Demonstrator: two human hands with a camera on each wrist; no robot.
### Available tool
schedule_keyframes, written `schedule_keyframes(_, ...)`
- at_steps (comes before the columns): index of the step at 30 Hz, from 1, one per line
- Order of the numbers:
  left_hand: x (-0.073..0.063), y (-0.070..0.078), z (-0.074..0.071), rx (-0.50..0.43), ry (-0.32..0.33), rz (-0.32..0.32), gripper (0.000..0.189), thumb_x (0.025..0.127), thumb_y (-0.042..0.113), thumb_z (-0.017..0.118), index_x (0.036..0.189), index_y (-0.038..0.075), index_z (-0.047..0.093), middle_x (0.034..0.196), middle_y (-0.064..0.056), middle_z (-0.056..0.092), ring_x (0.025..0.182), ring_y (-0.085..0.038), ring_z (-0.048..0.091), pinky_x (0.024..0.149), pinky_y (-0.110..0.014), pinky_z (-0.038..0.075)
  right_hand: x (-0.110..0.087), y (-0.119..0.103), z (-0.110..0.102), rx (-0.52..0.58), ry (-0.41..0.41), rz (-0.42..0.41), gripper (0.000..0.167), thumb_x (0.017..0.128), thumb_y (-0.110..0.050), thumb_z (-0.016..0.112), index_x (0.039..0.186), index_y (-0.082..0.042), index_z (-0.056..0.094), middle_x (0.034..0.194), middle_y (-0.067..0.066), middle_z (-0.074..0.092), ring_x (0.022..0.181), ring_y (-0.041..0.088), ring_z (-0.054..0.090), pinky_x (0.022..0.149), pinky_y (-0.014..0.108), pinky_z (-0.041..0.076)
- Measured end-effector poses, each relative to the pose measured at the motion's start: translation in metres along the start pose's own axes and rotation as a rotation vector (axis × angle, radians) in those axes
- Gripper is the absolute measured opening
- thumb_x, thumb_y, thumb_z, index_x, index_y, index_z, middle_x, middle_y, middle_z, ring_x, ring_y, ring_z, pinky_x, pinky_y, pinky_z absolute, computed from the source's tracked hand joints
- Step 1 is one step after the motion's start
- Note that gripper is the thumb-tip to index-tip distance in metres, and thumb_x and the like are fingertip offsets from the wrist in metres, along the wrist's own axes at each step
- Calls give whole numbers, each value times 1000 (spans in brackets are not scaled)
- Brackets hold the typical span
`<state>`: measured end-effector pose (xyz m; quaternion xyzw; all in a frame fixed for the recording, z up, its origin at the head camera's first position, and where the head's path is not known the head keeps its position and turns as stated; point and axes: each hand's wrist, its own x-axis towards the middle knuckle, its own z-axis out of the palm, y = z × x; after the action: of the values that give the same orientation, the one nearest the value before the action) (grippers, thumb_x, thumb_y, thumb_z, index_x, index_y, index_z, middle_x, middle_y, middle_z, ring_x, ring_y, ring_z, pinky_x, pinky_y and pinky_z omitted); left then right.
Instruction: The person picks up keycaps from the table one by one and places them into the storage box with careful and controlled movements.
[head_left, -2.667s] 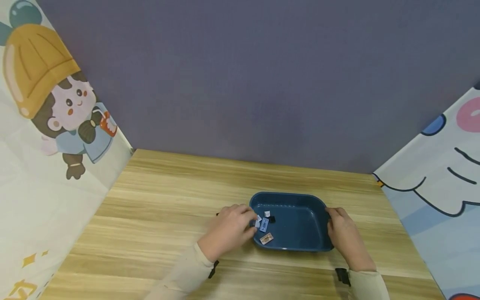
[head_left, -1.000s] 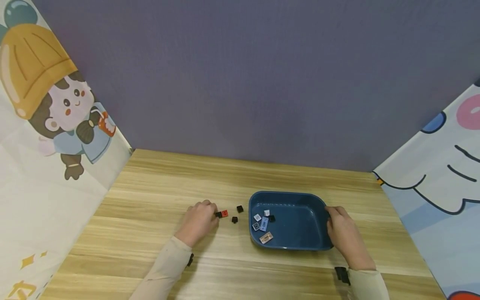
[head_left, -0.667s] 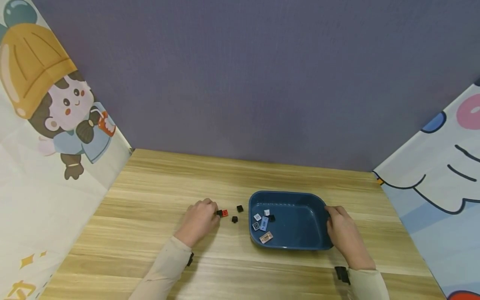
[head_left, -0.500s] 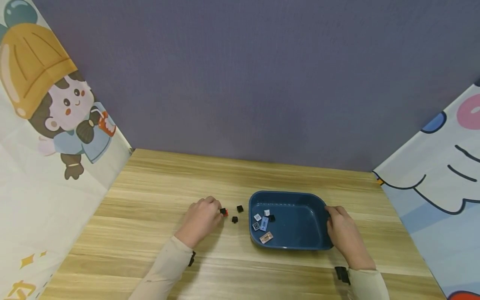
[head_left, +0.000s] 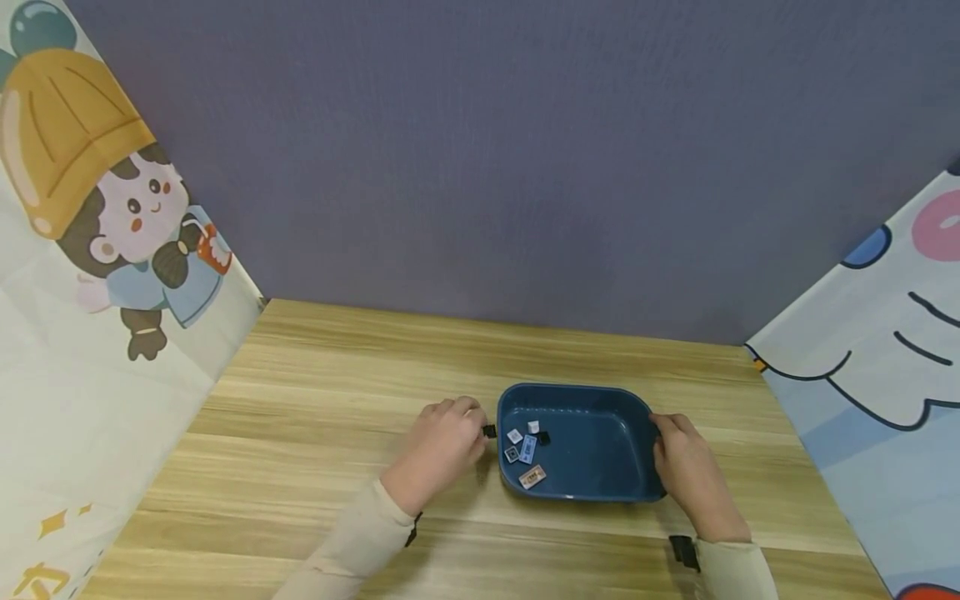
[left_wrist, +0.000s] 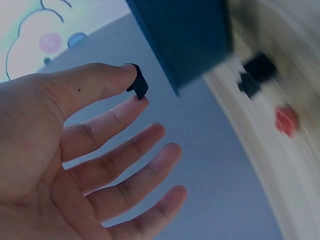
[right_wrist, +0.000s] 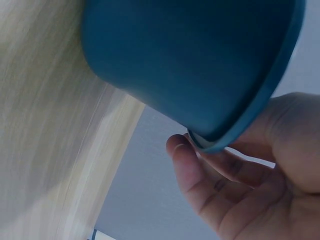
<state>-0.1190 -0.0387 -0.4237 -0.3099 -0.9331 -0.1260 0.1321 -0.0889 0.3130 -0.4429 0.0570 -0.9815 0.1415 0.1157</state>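
My left hand (head_left: 446, 442) pinches a small black plastic piece (left_wrist: 140, 82) between thumb and index fingertip, its other fingers spread. That hand is just outside the left rim of a blue tray (head_left: 600, 483), above the table. Inside the tray's left side lie small white squares (head_left: 514, 436), a blue printed tile (head_left: 528, 450), a tan printed tile (head_left: 532, 477) and a black piece (head_left: 543, 437). My right hand (head_left: 693, 471) grips the tray's right rim, thumb and fingers around the edge in the right wrist view.
The left wrist view shows black pieces (left_wrist: 260, 68) and a red piece (left_wrist: 286, 120) on the wooden table (head_left: 322, 392), blurred; the left hand hides them in the head view. A grey-purple panel (head_left: 480, 167) stands behind, with printed sheets (head_left: 885, 358) at both sides.
My left hand has moved right from beside the red piece to the tray's left rim, carrying a black piece. The right hand and tray have stayed in place.
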Motion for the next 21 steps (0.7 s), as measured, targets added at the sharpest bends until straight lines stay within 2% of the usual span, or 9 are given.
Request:
schedule_keyframes(6,4,20,2,7,-35,53,25,88,29,77,103,10,74,114,-8,68,98,-26,67,86,-44,55,0,1,1,8,12,-8,32,88,13,60,119,17,58,110,31,58,95,45,63,76,54,55)
schedule_keyframes(11,6,26,4,21,-58,57,29,88,32,77,106,10,74,118,-8,67,101,-26,67,87,-44,55,-1,0,1,7,18,-10,32,88,13,61,119,17,59,110,31,58,95,45,63,76,55,55)
schedule_keyframes(16,4,23,4,-12,-53,29,28,88,31,77,107,10,73,117,-8,67,102,-27,66,88,-44,54,-1,0,1,5,9,1,32,88,12,60,120,17,58,111,32,58,95,45,63,76,55,55)
schedule_keyframes(21,1,7,7,-39,-30,-2,28,86,28,79,105,9,72,113,-10,68,99,-27,66,86,-45,55,0,0,1,13,7,8,31,88,12,60,120,17,58,111,32,58,94,45,63,75,55,55)
